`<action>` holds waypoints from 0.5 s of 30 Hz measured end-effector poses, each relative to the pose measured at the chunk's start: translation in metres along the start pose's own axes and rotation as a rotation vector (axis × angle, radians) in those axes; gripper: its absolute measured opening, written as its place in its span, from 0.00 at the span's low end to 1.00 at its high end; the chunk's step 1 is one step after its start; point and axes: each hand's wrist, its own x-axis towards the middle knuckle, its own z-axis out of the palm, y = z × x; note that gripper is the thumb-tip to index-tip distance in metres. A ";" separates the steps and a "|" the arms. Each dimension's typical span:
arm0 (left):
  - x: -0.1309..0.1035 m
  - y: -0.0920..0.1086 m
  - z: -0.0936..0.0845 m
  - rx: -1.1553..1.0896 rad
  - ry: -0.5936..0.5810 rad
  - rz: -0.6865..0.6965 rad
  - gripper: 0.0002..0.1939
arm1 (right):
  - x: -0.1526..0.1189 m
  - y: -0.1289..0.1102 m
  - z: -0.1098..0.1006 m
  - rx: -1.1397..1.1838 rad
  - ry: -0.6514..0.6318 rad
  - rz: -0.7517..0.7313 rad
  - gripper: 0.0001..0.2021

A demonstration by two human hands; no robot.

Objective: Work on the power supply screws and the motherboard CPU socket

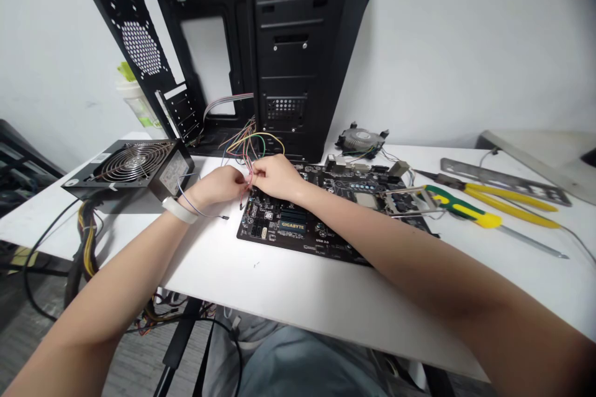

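Both hands meet at the left rear corner of a dark motherboard marked GIGABYTE. My left hand, with a white band on the wrist, has its fingers closed around thin red wires. Close beside it, my right hand pinches the same wires, thumb and finger together. More coloured wires run back from there to the open black computer case. A loose blue and white wire with a small black plug lies across my left wrist. The fingertips partly hide the wire ends.
A power supply with a round fan grille is at left, its cables hanging over the table edge. Behind the board sits a CPU cooler. At right lie a green and yellow screwdriver, yellow-handled pliers and a metal plate.
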 end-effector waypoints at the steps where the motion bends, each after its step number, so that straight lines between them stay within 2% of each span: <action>1: 0.000 0.000 0.000 0.007 -0.006 -0.019 0.15 | 0.000 0.001 0.001 0.019 0.002 0.009 0.13; 7: 0.002 0.003 -0.001 0.043 -0.058 -0.133 0.15 | 0.004 0.008 0.008 0.115 0.004 0.071 0.13; 15: -0.003 0.022 -0.008 0.049 -0.104 -0.223 0.16 | 0.006 0.010 0.007 0.185 0.022 0.073 0.17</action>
